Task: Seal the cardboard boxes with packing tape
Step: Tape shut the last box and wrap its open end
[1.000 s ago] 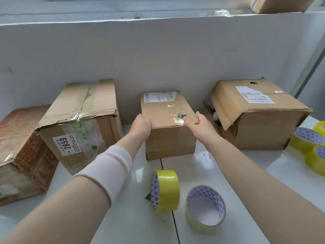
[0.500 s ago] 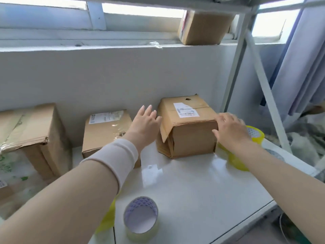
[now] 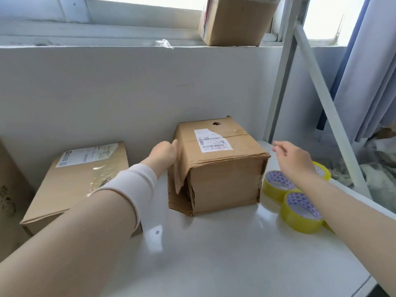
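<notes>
A worn cardboard box (image 3: pixel 222 176) with a white shipping label stands near the wall in the middle of the white table (image 3: pixel 214 254). Its left side flap hangs loose and torn. My left hand (image 3: pixel 164 154) touches the box's upper left edge at that flap; its fingers are hidden behind the cardboard. My right hand (image 3: pixel 293 159) hovers to the right of the box with relaxed fingers, holding nothing, above several yellow tape rolls (image 3: pixel 300 211). A smaller taped box (image 3: pixel 83 179) lies to the left.
Another cardboard box (image 3: pixel 235 20) sits on the window ledge above. A white metal frame post (image 3: pixel 285 82) rises at the table's right back corner, with grey curtains (image 3: pixel 370 71) behind it. The table's right edge runs diagonally past the tape rolls.
My view swung right from the small box to the worn box. My left hand moved onto that box's left edge, and my right hand lifted off its right side.
</notes>
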{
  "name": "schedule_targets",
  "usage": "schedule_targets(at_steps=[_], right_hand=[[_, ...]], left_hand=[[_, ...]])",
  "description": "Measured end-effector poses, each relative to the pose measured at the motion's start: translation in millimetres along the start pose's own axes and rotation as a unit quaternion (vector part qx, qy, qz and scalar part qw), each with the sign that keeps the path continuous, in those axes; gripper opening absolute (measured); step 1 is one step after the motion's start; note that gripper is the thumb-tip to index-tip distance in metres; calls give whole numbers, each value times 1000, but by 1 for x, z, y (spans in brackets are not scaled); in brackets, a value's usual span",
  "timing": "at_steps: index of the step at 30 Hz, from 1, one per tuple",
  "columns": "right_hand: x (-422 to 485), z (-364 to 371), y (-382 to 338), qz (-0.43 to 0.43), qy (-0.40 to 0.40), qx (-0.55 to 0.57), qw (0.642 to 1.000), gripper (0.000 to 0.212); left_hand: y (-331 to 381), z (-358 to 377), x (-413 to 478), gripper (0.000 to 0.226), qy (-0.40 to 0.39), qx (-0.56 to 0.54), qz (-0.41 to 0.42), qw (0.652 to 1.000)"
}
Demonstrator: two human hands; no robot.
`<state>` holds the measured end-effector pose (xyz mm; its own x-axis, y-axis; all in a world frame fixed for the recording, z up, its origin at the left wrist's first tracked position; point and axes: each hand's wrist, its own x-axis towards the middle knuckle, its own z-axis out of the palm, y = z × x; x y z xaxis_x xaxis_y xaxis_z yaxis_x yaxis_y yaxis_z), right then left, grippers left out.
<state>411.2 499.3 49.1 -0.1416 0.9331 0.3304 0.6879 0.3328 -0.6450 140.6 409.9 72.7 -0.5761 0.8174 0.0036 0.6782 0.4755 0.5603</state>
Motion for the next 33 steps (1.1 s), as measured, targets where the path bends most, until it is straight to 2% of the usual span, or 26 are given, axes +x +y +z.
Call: schedule_targets(at_steps=[3, 5, 7, 11, 15, 19, 23, 26, 29, 33], right_hand=[[3, 12, -5, 140, -97, 207, 963, 49], [1, 16, -8, 183, -145, 278, 932, 52], [0, 20, -9, 193, -184, 301, 916, 46], [-1, 23, -10, 206, -241, 305, 898, 47], [-6, 23, -14, 206, -211, 313, 903, 44], [-18, 16, -26, 196, -197, 335, 900, 38], [-34, -8, -49, 174, -149, 355, 906, 36], [-54, -34, -72, 153, -127, 365, 910, 35], [-83, -59, -96, 133, -131, 362, 913, 32], [-136, -82, -128, 123, -146, 365, 911, 27]], left_hand=[[5, 7, 1, 74, -84, -194, -115, 971], [4, 11, -4, 85, -136, -272, -174, 936], [5, 12, -11, 86, -164, -310, -198, 915], [8, 10, -24, 72, -181, -333, -169, 910], [11, 9, -32, 48, -152, -385, -164, 895], [15, -1, -41, 58, -125, -430, -155, 881], [22, -26, -60, 65, -96, -452, -111, 880], [28, -52, -85, 56, -63, -477, -100, 871], [26, -79, -126, 32, -45, -506, -96, 856], [1, -113, -183, 35, -20, -491, -116, 863]])
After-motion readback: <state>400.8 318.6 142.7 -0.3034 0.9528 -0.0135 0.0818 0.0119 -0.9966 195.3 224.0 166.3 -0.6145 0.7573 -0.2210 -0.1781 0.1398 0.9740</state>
